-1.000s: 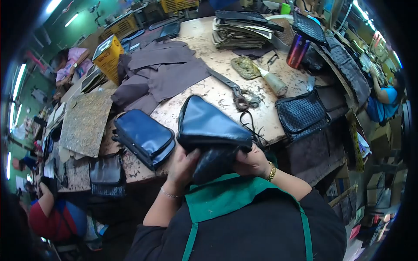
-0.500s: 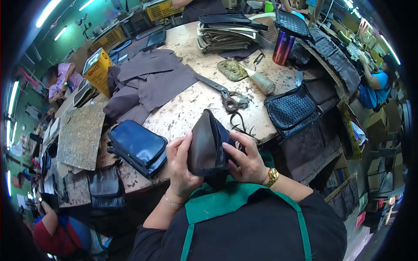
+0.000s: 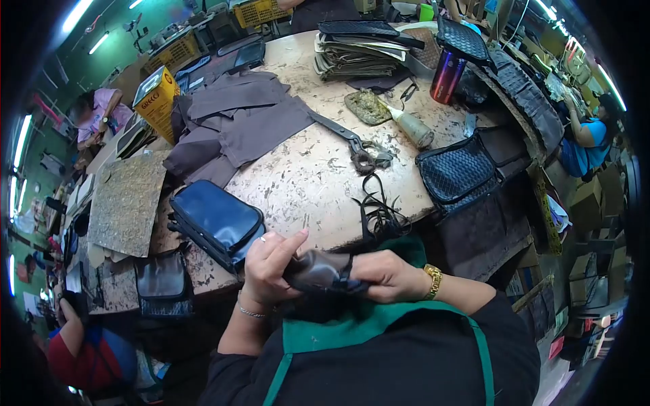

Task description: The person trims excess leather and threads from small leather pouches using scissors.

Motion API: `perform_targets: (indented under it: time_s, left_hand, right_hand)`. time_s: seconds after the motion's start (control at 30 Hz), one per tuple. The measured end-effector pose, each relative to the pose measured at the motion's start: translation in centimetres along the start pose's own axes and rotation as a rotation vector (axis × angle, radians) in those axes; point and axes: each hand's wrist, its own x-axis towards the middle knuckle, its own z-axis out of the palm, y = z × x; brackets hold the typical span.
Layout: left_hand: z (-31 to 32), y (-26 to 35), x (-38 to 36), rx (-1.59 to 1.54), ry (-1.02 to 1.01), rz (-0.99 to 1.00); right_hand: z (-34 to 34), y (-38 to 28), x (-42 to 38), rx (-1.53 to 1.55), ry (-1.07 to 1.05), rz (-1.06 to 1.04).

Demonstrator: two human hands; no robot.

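A dark brown leather pouch (image 3: pixel 318 269) is held low in front of my green apron, tilted so that its far end points down. My left hand (image 3: pixel 269 265) is wrapped round its left side, thumb on top. On the other side my right hand (image 3: pixel 387 274) grips the dark edge with curled fingers. Part of the pouch is hidden by the hands. Just beyond my left hand lies a shiny dark blue bag (image 3: pixel 220 220). Thin black straps (image 3: pixel 380 213) lie at the table edge beyond my right hand.
On the round table (image 3: pixel 298 193) are large scissors (image 3: pixel 349 139), brown leather pieces (image 3: pixel 237 122), a woven black bag (image 3: pixel 457 172), a stack of sheets (image 3: pixel 359 57) and a red-purple bottle (image 3: pixel 447 78). A yellow box (image 3: pixel 156 101) stands left. Other people sit at both sides.
The pouch has gone from standing upright to tilted and lower. My right hand has closed from spread fingertips into a grip on its edge; the left hand has shifted slightly left.
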Motion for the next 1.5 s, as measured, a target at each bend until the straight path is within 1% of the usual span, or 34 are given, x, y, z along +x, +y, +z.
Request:
perform_targets:
  time_s: [0.07,0.13,0.17,0.2,0.27,0.3,0.33,0.4,0.43,0.47,0.53,0.57,0.6,0.67,0.7,0.73,0.8,0.83,0.87,0.93,0.97,1.0,1.07,1.1,1.13,1.2,1.23,1.27,1.3,1.33,1.37,1.4,1.47,1.5]
  left_hand:
    - [-0.1,0.1,0.6,-0.086,-0.054,0.019]
    - [0.8,0.0,0.6,-0.641,-0.166,-0.060]
    - [0.9,0.3,1.2,-0.752,-0.213,-0.081]
    - [0.9,0.5,1.1,-0.748,-0.209,-0.079]
    - [0.8,1.2,1.1,-0.457,-0.186,0.174]
    - [0.5,1.9,1.3,-0.321,-0.092,0.256]
    - [-0.6,2.9,1.4,-0.197,-0.097,0.270]
    - [-1.6,3.7,0.8,-0.221,-0.094,0.247]
    - [-1.9,4.1,0.8,-0.354,-0.168,0.201]
    - [-2.3,4.2,0.7,-0.428,-0.248,0.203]
    - [-3.9,4.8,1.3,-0.582,-0.417,0.202]
    - [-4.4,4.8,1.7,-0.709,-0.514,0.244]
    - [-4.6,5.0,1.7,-0.809,-0.577,0.250]
    - [-5.2,5.4,3.1,-0.919,-0.716,0.328]
    - [-5.3,5.4,3.6,-0.977,-0.776,0.382]
    - [-5.2,5.7,4.3,-0.971,-0.774,0.385]
    - [-5.3,6.5,5.4,-1.097,-0.837,0.534]
    - [-5.8,6.8,5.8,-1.049,-0.819,0.612]
    - [-6.1,7.0,6.1,-1.044,-0.822,0.616]
    - [-6.3,7.2,6.5,-0.808,-0.854,0.626]
    - [-6.4,6.8,5.7,-0.763,-0.793,0.584]
    - [-6.3,6.8,5.8,-0.771,-0.794,0.590]
    - [-6.3,6.9,6.2,-0.416,-0.375,0.244]
    - [-6.2,6.6,5.7,-0.247,-0.274,0.127]
    - [-6.1,6.1,4.9,-0.073,-0.167,0.012]
    - [-4.6,4.4,3.0,-0.126,-0.179,-0.053]
    - [-3.8,4.0,2.0,-0.365,-0.129,-0.146]
    - [-3.4,3.9,1.2,-0.604,-0.076,-0.239]
    - [-3.3,4.1,0.8,-0.602,-0.080,-0.244]
    - [-3.1,4.7,0.6,-0.788,-0.020,-0.276]
    - [-3.0,5.1,0.6,-0.975,0.048,-0.305]
    - [-3.5,5.1,0.5,-0.976,0.052,-0.307]
    - [-4.9,5.0,0.6,-1.071,-0.027,-0.150]
    - [-5.4,5.3,1.2,-1.042,-0.006,-0.068]
  right_hand:
    - [-0.2,-1.3,0.0,0.273,-0.171,0.049]
    - [0.2,-1.4,0.1,0.369,-0.262,-0.031]
    - [0.0,-1.4,0.3,0.394,-0.327,-0.033]
    - [-0.4,-1.4,0.4,0.417,-0.392,-0.037]
    - [-1.0,-1.8,0.4,0.411,-0.389,-0.012]
    - [-1.2,-2.1,0.4,0.410,-0.381,0.015]
    - [-1.5,-2.4,0.4,0.407,-0.381,0.014]
    - [-1.7,-3.0,0.4,0.362,-0.367,0.007]
    - [-2.0,-3.1,0.4,0.308,-0.434,-0.001]
    - [-2.0,-3.2,0.5,0.313,-0.433,-0.002]
    - [-2.3,-3.7,0.9,0.279,-0.555,-0.091]
    - [-3.3,-4.9,1.5,0.146,-0.744,0.016]
    - [-3.1,-5.0,1.6,0.149,-0.748,0.017]
    - [-2.7,-5.3,1.8,0.188,-0.744,-0.162]
    - [-2.6,-5.7,2.0,0.177,-0.773,-0.178]
    - [-2.6,-6.1,2.2,0.172,-0.776,-0.180]
    - [-2.4,-6.7,2.3,0.164,-0.728,-0.329]
    - [-2.8,-7.0,2.2,0.064,-0.669,-0.334]
    - [-3.0,-6.9,2.0,0.059,-0.668,-0.338]
    - [-3.1,-6.3,1.5,-0.224,-0.350,-0.218]
    - [-2.9,-5.9,1.0,-0.291,-0.243,-0.085]
    - [-2.5,-5.3,0.7,-0.299,-0.077,-0.065]
    - [-2.0,-4.0,0.1,-0.305,0.192,-0.093]
    - [-1.9,-3.9,-0.2,-0.276,0.255,-0.065]
    - [-1.8,-3.9,-0.5,-0.277,0.249,-0.063]
    - [-1.3,-3.9,-1.0,0.071,0.300,0.027]
    - [-1.0,-4.0,-1.2,0.226,0.338,0.099]
    - [-1.4,-4.2,-1.3,0.235,0.340,0.101]
    - [-2.2,-4.4,-1.3,0.347,0.126,0.025]
    - [-2.7,-4.4,-1.2,0.456,-0.088,-0.049]
    - [-3.0,-4.2,-1.0,0.590,-0.245,-0.094]
    - [-2.9,-4.2,-0.6,0.686,-0.316,-0.159]
    - [-2.7,-4.2,-0.1,0.654,-0.304,-0.238]
    - [-3.1,-4.8,0.1,0.321,-0.212,-0.225]
